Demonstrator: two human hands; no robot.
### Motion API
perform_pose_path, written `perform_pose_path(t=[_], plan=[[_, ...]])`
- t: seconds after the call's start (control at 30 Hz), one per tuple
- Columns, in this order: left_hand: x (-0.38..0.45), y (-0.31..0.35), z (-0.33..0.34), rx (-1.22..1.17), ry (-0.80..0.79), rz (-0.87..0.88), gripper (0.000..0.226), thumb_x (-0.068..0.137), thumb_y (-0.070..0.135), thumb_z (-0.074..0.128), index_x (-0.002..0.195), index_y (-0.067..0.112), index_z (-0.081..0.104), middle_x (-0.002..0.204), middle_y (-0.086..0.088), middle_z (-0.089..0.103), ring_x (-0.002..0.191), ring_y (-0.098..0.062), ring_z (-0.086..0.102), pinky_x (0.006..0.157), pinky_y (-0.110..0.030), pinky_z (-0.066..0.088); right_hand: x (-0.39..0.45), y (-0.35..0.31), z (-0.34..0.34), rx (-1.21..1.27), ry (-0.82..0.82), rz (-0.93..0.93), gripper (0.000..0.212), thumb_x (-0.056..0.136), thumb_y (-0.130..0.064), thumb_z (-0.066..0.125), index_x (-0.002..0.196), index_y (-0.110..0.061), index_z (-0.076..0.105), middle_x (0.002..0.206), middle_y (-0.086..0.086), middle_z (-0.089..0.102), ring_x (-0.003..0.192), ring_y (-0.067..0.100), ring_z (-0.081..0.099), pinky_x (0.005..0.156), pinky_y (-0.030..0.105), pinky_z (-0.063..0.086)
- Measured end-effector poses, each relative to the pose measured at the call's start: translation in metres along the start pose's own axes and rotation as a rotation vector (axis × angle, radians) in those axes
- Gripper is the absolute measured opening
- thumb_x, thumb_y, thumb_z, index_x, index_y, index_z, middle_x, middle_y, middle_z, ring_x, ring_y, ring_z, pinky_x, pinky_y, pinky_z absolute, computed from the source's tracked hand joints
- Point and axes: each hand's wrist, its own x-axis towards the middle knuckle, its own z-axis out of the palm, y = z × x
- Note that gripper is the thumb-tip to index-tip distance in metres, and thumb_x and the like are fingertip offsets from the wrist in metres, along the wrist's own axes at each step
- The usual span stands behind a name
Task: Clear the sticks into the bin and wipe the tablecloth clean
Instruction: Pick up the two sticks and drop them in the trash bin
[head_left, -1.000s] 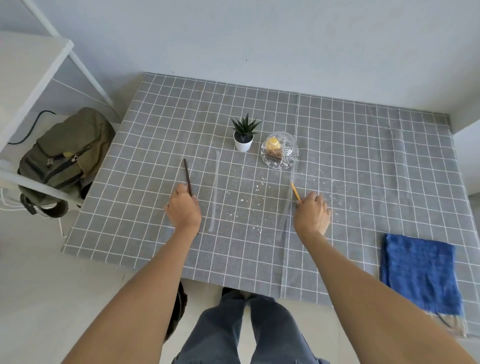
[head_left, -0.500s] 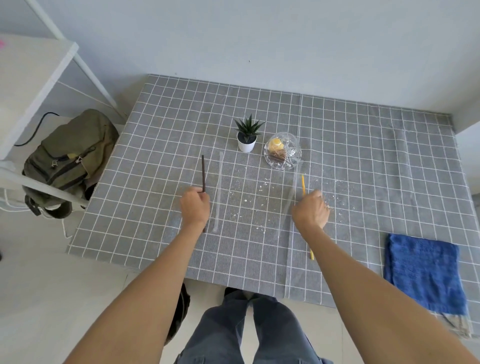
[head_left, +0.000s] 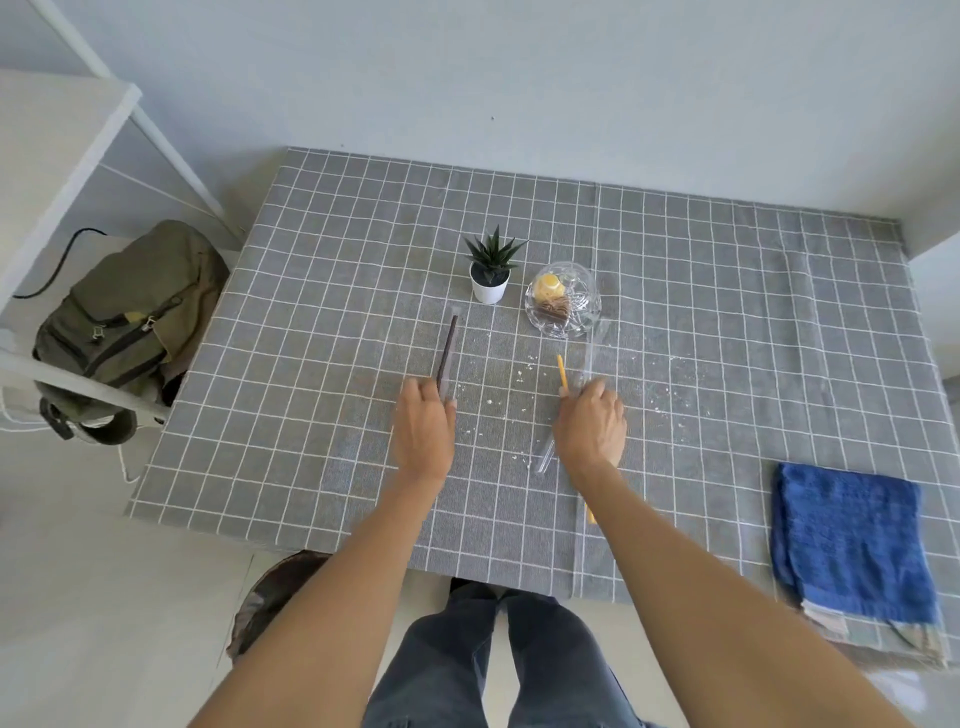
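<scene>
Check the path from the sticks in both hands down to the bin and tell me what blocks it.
Nothing visible blocks it. The left hand holds the brown stick, the right hand the yellow stick. The bin sits on the floor past the table's near edge, partly hidden by the left forearm.

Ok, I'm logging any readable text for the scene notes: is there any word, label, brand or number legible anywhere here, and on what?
None can be read.
Glass dish: the wrapped items inside show no legible print, too small to tell.
Backpack: no readable label or brand.
Blue towel, white plant pot, brown stick, yellow stick and checked tablecloth: no text visible.
</scene>
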Motion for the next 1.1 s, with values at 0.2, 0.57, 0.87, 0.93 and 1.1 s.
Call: perform_pose_path(t=[0.2, 0.57, 0.87, 0.93, 1.1], plan=[[-0.007, -0.002, 0.006, -0.119, 0.024, -0.01, 0.027, 0.1, 0.011, 0.039, 0.114, -0.005, 0.055, 0.106, -0.022, 0.054, 0.096, -0.034, 0.051, 0.083, -0.046, 0.048, -0.008, -0.003, 0.008, -0.107, -0.024, 0.023, 0.047, 0.095, -0.037, 0.048, 0.125, -0.002, 0.04, 0.126, 0.015, 0.048, 0.119, 0.03, 0.044, 0.1, 0.04, 0.038], [-0.019, -0.021, 0.012, -0.049, 0.085, 0.1, 0.033, 0.084, 0.001, 0.067, 0.116, 0.0, 0.064, 0.091, -0.011, 0.057, 0.079, -0.022, 0.053, 0.067, -0.032, 0.055, -0.018, 0.007, 0.014, -0.231, 0.011, -0.105, 0.025, 0.091, -0.009, 0.049, 0.116, -0.008, 0.053, 0.111, 0.011, 0.055, 0.104, 0.03, 0.05, 0.088, 0.039, 0.037], [-0.018, -0.018, 0.009, -0.017, 0.076, 0.117, 0.025, 0.085, 0.007, 0.067, 0.109, 0.0, 0.067, 0.085, -0.009, 0.06, 0.075, -0.02, 0.054, 0.066, -0.03, 0.053, -0.023, 0.012, 0.024, -0.279, 0.136, -0.193, 0.008, 0.085, -0.012, 0.066, 0.087, -0.009, 0.058, 0.082, 0.008, 0.057, 0.074, 0.027, 0.052, 0.067, 0.037, 0.039], [-0.016, -0.016, 0.007, -0.006, 0.071, 0.114, 0.024, 0.085, 0.005, 0.067, 0.108, 0.001, 0.066, 0.086, -0.009, 0.061, 0.075, -0.02, 0.056, 0.068, -0.03, 0.053, -0.024, 0.012, 0.024, -0.279, 0.128, -0.206, 0.005, 0.087, -0.01, 0.063, 0.088, -0.009, 0.058, 0.084, 0.008, 0.058, 0.077, 0.027, 0.052, 0.069, 0.037, 0.037], [-0.011, -0.01, 0.01, 0.15, 0.014, 0.07, 0.025, 0.08, -0.005, 0.068, 0.103, -0.003, 0.059, 0.088, -0.015, 0.062, 0.072, -0.023, 0.057, 0.066, -0.03, 0.053, -0.021, 0.014, 0.019, -0.31, 0.05, -0.209, 0.016, 0.09, -0.003, 0.046, 0.105, -0.008, 0.049, 0.101, 0.009, 0.055, 0.093, 0.028, 0.05, 0.082, 0.036, 0.035]])
